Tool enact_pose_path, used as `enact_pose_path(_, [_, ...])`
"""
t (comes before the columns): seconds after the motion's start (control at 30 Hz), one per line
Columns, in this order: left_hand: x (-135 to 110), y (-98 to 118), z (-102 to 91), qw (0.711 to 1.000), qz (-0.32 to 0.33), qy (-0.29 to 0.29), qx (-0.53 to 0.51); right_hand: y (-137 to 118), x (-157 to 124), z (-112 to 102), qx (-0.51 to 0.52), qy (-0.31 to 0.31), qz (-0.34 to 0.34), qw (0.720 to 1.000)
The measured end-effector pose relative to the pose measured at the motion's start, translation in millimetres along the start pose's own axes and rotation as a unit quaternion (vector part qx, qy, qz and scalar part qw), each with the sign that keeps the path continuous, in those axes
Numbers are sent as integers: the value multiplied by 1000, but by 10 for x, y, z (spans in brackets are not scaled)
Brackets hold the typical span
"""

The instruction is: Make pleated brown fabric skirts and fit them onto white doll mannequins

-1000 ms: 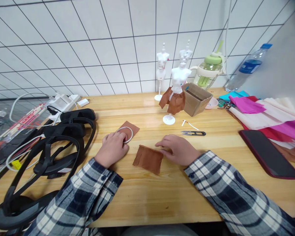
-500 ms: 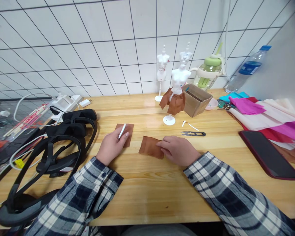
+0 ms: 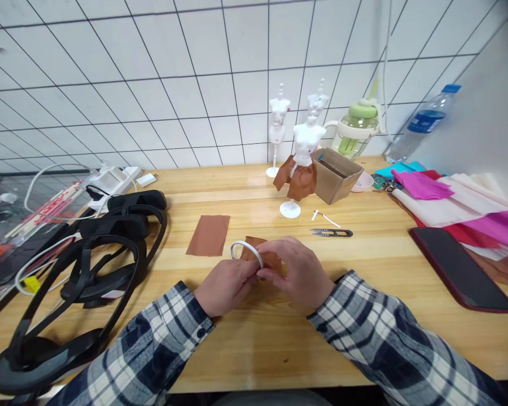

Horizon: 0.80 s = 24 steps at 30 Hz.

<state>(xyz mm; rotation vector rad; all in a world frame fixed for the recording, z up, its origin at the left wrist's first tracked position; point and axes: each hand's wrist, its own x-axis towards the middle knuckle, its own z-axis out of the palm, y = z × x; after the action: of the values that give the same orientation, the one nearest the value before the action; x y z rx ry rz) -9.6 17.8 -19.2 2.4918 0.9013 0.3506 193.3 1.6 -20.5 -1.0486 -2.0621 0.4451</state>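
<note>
A narrow white ring, which looks like a thin roll of tape (image 3: pixel 248 244), stands on edge between my two hands. My left hand (image 3: pixel 229 286) is closed on its lower part, fingers pinched together. From the other side my right hand (image 3: pixel 300 272) reaches in with curled fingers, its thumb and index finger at the ring's right side. Under the ring lies a small brown fabric piece (image 3: pixel 273 260), partly hidden by the hands. Another brown fabric rectangle (image 3: pixel 208 235) rests flat to the left, apart from both hands.
Thread snips (image 3: pixel 331 232) and white scraps (image 3: pixel 325 217) lie behind my right hand. Small white dress forms, one with brown cloth (image 3: pixel 303 181), stand near a cardboard box (image 3: pixel 336 180). A black headset (image 3: pixel 110 248) sits left; a phone (image 3: pixel 461 270) and coloured fabrics (image 3: pixel 469 194) lie right.
My left hand has brought the white ring rightward from the left fabric rectangle to above the other piece. My right hand has lifted from that piece to the ring.
</note>
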Motion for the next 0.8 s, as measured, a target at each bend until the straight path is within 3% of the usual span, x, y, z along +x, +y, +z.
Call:
enact_pose_path(0.33, [8, -14, -26, 999, -10, -5, 45, 28, 2, 33, 26, -11, -4, 1000])
enact_pose_path(0.53, [29, -11, -41, 994, -17, 39, 103, 31, -7, 13, 11, 58, 30, 998])
enact_pose_path(0.8, [3, 17, -22, 995, -20, 65, 72, 14, -38, 22, -70, 64, -51, 994])
